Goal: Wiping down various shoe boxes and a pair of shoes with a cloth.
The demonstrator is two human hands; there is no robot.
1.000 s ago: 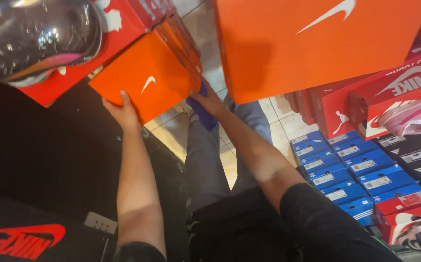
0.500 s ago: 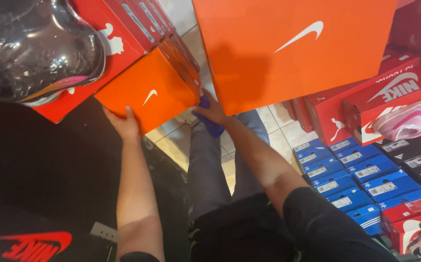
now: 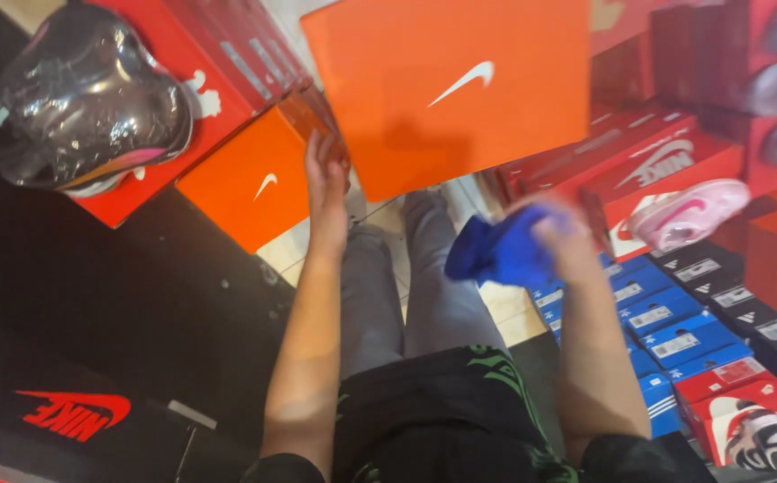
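Note:
My left hand (image 3: 324,172) lies flat against the right side of a small orange shoe box (image 3: 250,183) that sits under a red box. My right hand (image 3: 560,240) is pulled back towards me and is closed on a bunched blue cloth (image 3: 503,252), slightly blurred. A large orange shoe box lid (image 3: 451,85) fills the top middle, above both hands. My grey trousers show between the arms.
A black shoe wrapped in clear plastic (image 3: 80,103) rests on a red box (image 3: 214,85) at top left. Red boxes and a pink shoe (image 3: 688,215) stand at the right, with stacked blue boxes (image 3: 666,326) below. A black surface (image 3: 75,358) runs along the left.
My right hand has drawn the blue cloth away from the orange box, down and to the right. My left hand has shifted from the box's lower edge to its right side.

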